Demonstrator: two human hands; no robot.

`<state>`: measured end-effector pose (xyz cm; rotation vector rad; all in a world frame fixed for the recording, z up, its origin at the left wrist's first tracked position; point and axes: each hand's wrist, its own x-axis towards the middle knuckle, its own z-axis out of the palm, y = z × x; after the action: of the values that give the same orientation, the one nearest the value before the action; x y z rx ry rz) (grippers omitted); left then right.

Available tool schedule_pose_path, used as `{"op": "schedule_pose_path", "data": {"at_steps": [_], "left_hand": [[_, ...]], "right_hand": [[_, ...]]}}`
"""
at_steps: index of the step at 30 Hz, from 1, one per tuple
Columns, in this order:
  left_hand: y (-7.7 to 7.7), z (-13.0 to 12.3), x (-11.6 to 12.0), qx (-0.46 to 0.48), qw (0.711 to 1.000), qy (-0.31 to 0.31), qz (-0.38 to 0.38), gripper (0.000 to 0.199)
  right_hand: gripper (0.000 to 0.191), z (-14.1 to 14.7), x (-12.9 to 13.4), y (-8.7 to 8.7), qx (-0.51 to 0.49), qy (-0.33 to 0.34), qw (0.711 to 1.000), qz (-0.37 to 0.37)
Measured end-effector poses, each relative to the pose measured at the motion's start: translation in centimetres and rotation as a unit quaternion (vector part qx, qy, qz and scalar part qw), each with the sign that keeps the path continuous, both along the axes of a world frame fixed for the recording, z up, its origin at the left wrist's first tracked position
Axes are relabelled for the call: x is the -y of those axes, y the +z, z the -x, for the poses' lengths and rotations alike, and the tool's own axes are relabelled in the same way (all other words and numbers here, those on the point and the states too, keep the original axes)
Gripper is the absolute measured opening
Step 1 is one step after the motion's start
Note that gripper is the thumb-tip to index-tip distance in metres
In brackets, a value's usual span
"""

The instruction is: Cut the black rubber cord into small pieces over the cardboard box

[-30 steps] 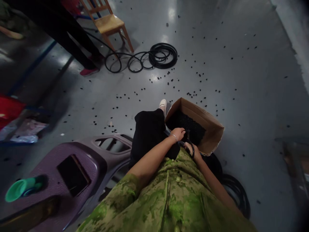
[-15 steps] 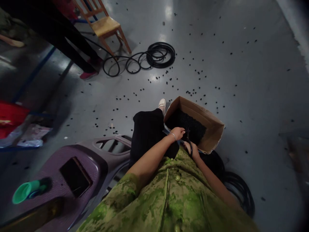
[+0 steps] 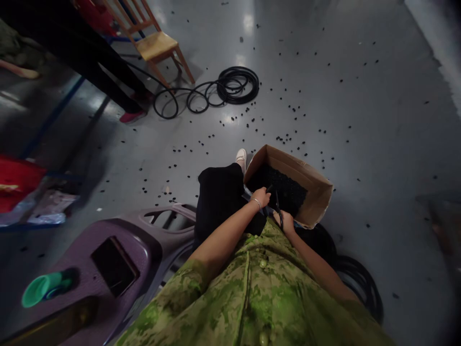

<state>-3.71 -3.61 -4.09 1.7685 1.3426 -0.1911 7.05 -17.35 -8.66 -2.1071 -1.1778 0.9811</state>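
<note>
My left hand (image 3: pixel 261 196), with a bracelet at the wrist, is closed round a thin black piece that looks like the end of a tube (image 3: pixel 269 189). My right hand (image 3: pixel 285 222) grips dark scissors (image 3: pixel 278 205), whose blades point up beside the left fingertips. Both hands are over the near edge of an open cardboard box (image 3: pixel 317 180). Inside it lies a heap of small black pieces (image 3: pixel 284 185). Where the tube runs below my left hand is hidden.
Black tubing lies coiled on the floor ahead (image 3: pixel 237 98) and at my right (image 3: pixel 363 283). Small black bits are scattered on the floor. A purple stool (image 3: pixel 144 247) at my left bears a phone (image 3: pixel 114 266) and green cup (image 3: pixel 38 290). A person stands near a wooden chair (image 3: pixel 158 45).
My left hand has drawn slightly left, and its black piece now shows apart from the scissors. The scissor blades have shifted a little left too. The box stays in place.
</note>
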Motion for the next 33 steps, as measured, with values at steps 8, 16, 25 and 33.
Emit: {"op": "schedule_pose_path", "data": {"at_steps": [8, 16, 25, 33], "left_hand": [[0.7, 0.0, 0.1, -0.004, 1.000, -0.009, -0.003, 0.021], [2.2, -0.3, 0.6, -0.025, 0.997, -0.071, -0.030, 0.029], [2.5, -0.4, 1.1, -0.049, 0.989, -0.128, -0.049, 0.037], [1.9, -0.3, 1.0, -0.049, 0.990, -0.122, -0.056, 0.039]], "right_hand": [[0.052, -0.3, 0.5, 1.3, -0.102, -0.009, 0.995, 0.013], [0.050, -0.8, 1.2, 3.2, -0.128, -0.011, 0.991, 0.032], [0.050, -0.4, 1.0, 3.9, -0.114, 0.011, 0.993, 0.025], [0.052, -0.4, 1.2, 3.4, -0.132, -0.004, 0.991, 0.015]]}}
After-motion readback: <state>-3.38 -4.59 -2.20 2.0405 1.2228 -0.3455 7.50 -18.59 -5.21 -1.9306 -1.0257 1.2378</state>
